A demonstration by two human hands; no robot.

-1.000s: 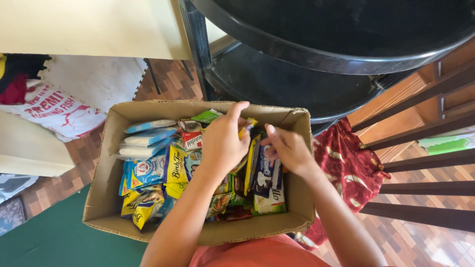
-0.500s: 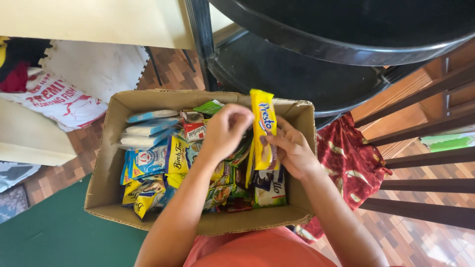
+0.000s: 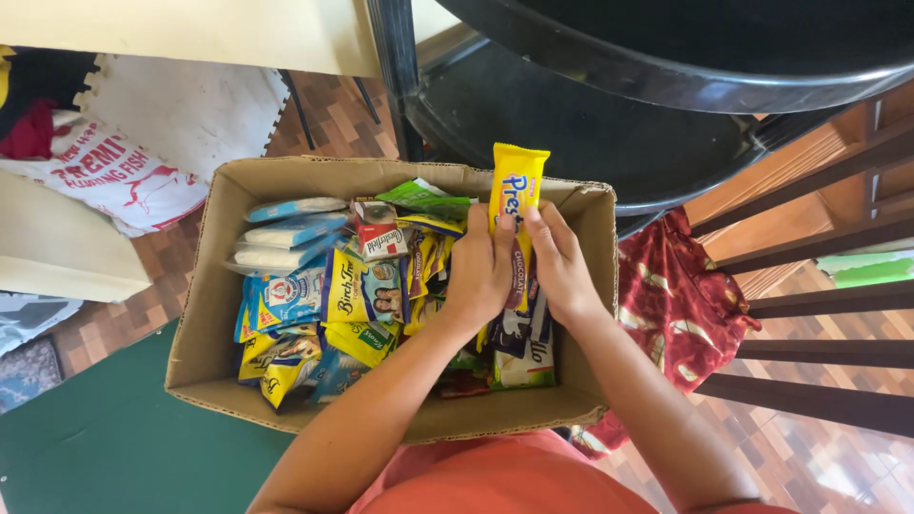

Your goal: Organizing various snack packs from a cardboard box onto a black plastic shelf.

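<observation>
My left hand (image 3: 479,271) and right hand (image 3: 559,268) pinch the yellow biscuit packet (image 3: 515,205) between them, its long axis upright over the cardboard box (image 3: 205,314).

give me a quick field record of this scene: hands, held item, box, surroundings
left hand: left hand grips the tall yellow snack packet
right hand: right hand grips the same packet, held upright
container: open brown cardboard box, packed with colourful snack packets
surroundings: black plastic shelf beyond the box, red patterned cloth to the right
</observation>
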